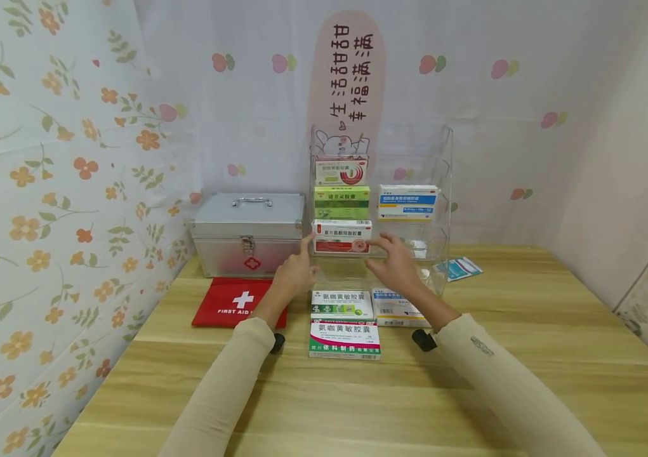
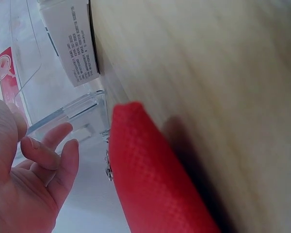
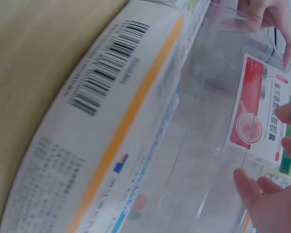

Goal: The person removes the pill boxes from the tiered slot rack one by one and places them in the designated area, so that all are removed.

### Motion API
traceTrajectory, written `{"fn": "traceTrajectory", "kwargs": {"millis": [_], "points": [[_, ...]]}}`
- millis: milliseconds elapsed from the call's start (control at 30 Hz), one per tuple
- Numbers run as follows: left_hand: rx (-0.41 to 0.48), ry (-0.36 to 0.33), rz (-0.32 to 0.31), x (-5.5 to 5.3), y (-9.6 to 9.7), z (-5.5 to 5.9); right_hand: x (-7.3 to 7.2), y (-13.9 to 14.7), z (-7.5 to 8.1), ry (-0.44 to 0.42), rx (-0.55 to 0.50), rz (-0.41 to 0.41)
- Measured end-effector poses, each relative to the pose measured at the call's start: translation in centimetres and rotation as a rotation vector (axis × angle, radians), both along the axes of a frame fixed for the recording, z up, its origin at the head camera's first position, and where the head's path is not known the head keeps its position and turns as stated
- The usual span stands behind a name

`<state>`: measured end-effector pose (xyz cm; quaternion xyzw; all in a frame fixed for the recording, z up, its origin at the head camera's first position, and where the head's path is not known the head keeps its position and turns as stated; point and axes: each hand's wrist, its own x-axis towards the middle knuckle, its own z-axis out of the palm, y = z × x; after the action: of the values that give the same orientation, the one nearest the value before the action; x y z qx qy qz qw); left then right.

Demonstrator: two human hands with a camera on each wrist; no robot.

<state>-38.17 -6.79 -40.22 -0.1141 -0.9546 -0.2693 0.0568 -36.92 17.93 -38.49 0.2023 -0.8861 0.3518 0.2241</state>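
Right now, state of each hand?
Left hand: open, index finger at left edge of red-and-white box.
Right hand: open, index finger at its right edge.

- In my head view the scene is bright and even; the light looks soft and seems to fall from above.
- The sleeves [image 1: 209, 393] lay only faint, soft-edged shadows on the wooden table [image 1: 472, 406].
- I get pale glints along the clear rack [image 1: 446, 190] and a dull sheen on the metal case [image 1: 249, 254].
- Large print on the red-and-white box [image 1: 342, 237] reads sharply enough.
- My left wrist view is softer — the near red pouch [image 2: 150, 174] is out of focus, a dark shadow beside it.
- My right wrist view is hazy; the near white box [image 3: 111, 111] has smeared fine print — its barcode shows better.
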Motion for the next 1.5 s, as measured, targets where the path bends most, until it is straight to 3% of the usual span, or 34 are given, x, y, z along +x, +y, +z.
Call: {"fn": "traceTrajectory", "kwargs": {"millis": [200,700,1267,1500], "points": [[0.003,0.006,-0.01,0.2,0.0,0.0,-0.4,-0.3,0.4,-0.068,0.046,0.014],[-0.018,0.052,-0.01,0.0,0.2,-0.2,-1.7,-0.3,0.9,-0.082,0.064,0.098],[-0.029,0.047,0.001,-0.1,0.1,-0.3,-2.6,-0.8,1.1,-0.188,-0.162,0.14],[-0.018,0.034,-0.002,-0.1,0.0,-0.3,-2.8,-1.0,1.0,-0.215,-0.159,0.158]]}}
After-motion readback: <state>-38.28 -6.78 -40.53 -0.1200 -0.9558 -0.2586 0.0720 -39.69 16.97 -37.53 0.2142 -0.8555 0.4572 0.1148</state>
